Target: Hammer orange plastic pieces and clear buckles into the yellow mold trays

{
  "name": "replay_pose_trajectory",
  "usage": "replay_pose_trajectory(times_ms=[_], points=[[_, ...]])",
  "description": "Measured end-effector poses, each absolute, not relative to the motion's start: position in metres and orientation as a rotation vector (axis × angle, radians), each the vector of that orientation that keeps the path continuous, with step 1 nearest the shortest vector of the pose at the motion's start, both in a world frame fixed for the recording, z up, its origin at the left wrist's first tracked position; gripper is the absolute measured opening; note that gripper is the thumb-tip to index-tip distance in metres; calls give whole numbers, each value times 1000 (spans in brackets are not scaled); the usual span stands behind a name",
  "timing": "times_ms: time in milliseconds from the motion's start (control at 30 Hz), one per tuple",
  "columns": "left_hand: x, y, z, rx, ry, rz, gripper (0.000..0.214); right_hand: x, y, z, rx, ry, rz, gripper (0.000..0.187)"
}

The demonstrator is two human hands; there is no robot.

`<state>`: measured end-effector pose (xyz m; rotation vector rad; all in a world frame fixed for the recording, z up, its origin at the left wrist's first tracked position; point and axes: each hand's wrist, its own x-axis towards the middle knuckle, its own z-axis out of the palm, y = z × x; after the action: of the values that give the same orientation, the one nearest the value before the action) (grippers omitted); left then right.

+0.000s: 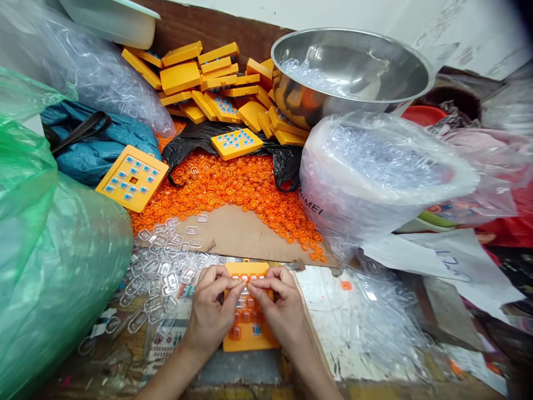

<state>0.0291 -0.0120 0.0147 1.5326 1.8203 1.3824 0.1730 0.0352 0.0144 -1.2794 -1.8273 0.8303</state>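
Note:
A yellow plastic board (246, 343) lies in front of me, with rows of orange see-through caps (249, 315) seated on it. Near its lower right, a blue-and-white spot (256, 330) shows uncovered. My left hand (214, 308) is closed over the board's left side, thumb and fingertips pinched near its upper middle. From the other side, my right hand (283, 305) is closed the same way, its fingertips almost meeting the left ones above the upper rows. Whatever small part they pinch is hidden by the fingers.
Loose orange caps (233, 180) spread behind a cardboard sheet (237, 230); clear oval rings (156, 300) lie left. Yellow boards (180, 78) pile up at the back beside a steel bowl (375, 78). A bag of clear parts (353, 200) stands right, a green bag (70, 250) left.

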Motion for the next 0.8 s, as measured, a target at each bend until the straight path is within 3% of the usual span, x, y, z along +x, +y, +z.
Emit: replay_pose_trajectory(times_ms=[367, 500, 633, 700, 800], points=[[27, -12, 8, 1490, 1812, 1437, 16, 209, 35, 45, -1313, -1936, 648, 19], [26, -12, 10, 1457, 1806, 1410, 16, 287, 24, 52, -1567, -1898, 201, 26], [24, -10, 12, 1423, 1804, 1385, 15, 318, 1, 32, -1657, -2398, -463, 34], [23, -11, 13, 1423, 1809, 1379, 15, 310, -5, 23, -1676, -2375, -601, 33], [23, -17, 15, 1484, 1854, 1352, 13, 292, -3, 20, -1574, -2284, -541, 30]])
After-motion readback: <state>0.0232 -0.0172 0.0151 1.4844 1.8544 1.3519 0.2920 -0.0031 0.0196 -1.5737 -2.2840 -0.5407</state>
